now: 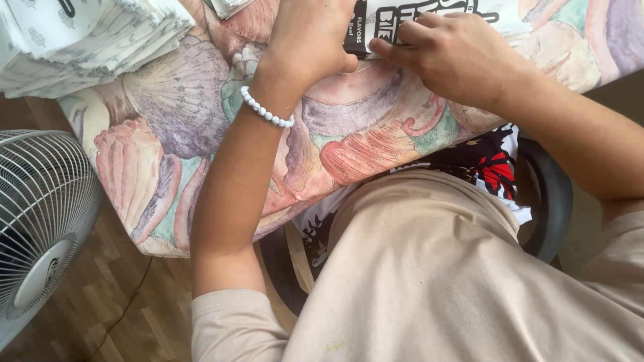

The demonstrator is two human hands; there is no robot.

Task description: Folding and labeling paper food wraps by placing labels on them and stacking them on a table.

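My left hand point(310, 35), with a white bead bracelet point(265, 110) on its wrist, presses down on a flat printed paper piece point(429, 15), white with a dark panel, at the top edge of the view. My right hand point(448, 55) lies on the same piece from the right, fingers pointing left along its lower edge. Both hands touch it on a table covered by a cloth with a seashell pattern point(201, 134). Most of the piece is cut off by the frame or hidden under the hands.
A tall stack of flat white printed sheets point(80, 40) sits on the table at the upper left. A white standing fan point(40, 221) is on the wooden floor at the left. My lap and beige shirt fill the lower right, with a dark chair rim point(553, 194).
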